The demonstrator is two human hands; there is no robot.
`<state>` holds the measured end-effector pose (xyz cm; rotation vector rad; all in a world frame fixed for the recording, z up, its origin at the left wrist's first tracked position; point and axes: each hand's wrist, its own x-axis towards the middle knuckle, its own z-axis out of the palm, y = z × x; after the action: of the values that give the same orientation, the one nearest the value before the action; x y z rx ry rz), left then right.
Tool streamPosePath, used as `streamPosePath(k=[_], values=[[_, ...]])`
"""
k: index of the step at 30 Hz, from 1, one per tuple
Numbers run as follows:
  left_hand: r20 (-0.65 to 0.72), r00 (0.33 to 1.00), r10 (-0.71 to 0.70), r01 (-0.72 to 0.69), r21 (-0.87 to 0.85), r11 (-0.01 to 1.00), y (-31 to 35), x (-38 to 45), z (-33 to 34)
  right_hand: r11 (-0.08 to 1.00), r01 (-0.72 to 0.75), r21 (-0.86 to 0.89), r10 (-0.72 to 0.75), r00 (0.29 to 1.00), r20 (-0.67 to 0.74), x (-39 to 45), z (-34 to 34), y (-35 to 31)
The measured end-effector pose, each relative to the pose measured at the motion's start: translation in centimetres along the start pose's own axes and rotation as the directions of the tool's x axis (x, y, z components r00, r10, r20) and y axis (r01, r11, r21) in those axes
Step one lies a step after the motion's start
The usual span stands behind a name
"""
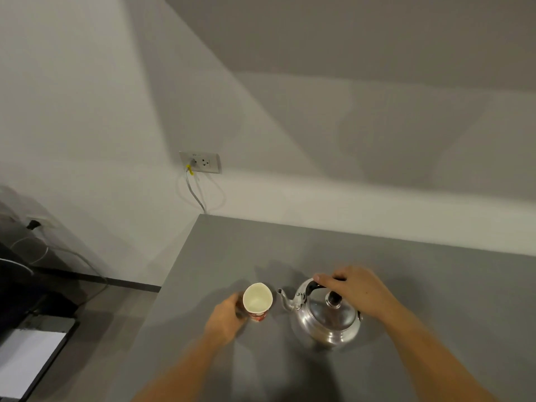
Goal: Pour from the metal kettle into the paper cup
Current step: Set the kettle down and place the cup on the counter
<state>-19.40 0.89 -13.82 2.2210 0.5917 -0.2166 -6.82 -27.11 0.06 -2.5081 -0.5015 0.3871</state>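
A paper cup (257, 300) with a white inside and a red printed base stands upright on the grey table (435, 285). My left hand (225, 319) wraps around its left side. To its right sits a shiny metal kettle (327, 317) with a black lid knob and a black handle, its spout pointing left toward the cup. My right hand (352, 288) is curled over the black handle above the lid. The kettle rests upright on the table. The cup looks empty.
The table's left edge runs beside the cup, with the floor below it. A wall socket (200, 162) with a plugged cable sits on the white wall behind. Dark furniture and a white sheet (26, 361) lie at the far left.
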Motion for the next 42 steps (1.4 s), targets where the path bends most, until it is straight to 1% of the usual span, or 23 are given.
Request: streamPosePath(k=[3, 6, 8, 11, 17, 21, 27, 33, 37, 42], values=[[-0.042, 0.999, -0.024, 0.025, 0.025, 0.999, 0.1, 0.7, -0.9, 1.000, 0.007, 0.006, -0.007, 1.000, -0.005, 0.2, -0.5, 0.3], [-0.133, 0.989, -0.058, 0.062, 0.026, 0.998, 1.1, 2.0, -2.3, 1.000, 0.001, 0.014, -0.001, 1.000, -0.014, 0.8, -1.2, 0.6], [-0.174, 0.983, -0.056, 0.060, 0.022, 0.998, 2.0, 3.0, -3.2, 1.000, -0.005, 0.023, 0.006, 1.000, -0.027, 1.6, -1.7, 0.7], [-0.196, 0.980, -0.036, 0.041, 0.025, 0.999, 3.6, 4.6, -4.4, 1.000, -0.010, 0.026, 0.011, 0.998, -0.055, 3.2, -2.7, 0.8], [-0.167, 0.986, 0.016, -0.012, 0.024, 1.000, 7.3, 8.7, -4.9, 0.995, -0.062, 0.081, 0.074, 0.986, -0.148, 7.8, -3.8, 1.6], [-0.131, 0.990, 0.054, -0.046, 0.060, 0.997, 9.8, 11.4, -4.1, 0.996, -0.083, 0.031, 0.087, 0.977, -0.193, 12.1, -4.2, 2.1], [-0.075, 0.993, 0.094, -0.087, 0.088, 0.992, 12.0, 14.7, -3.0, 0.991, -0.126, 0.041, 0.131, 0.975, -0.180, 17.9, -4.6, 3.1], [-0.057, 0.993, 0.106, -0.103, 0.055, 0.993, 12.6, 16.8, -2.3, 0.989, -0.145, 0.040, 0.149, 0.980, -0.135, 22.1, -5.2, 3.6], [-0.062, 0.992, 0.114, -0.112, 0.033, 0.993, 12.9, 17.5, -2.3, 0.986, -0.159, 0.043, 0.163, 0.981, -0.102, 23.9, -5.1, 4.1], [-0.067, 0.993, 0.094, -0.093, 0.017, 0.996, 12.8, 17.5, -2.2, 0.986, -0.162, 0.032, 0.164, 0.981, -0.104, 25.0, -4.6, 4.5]])
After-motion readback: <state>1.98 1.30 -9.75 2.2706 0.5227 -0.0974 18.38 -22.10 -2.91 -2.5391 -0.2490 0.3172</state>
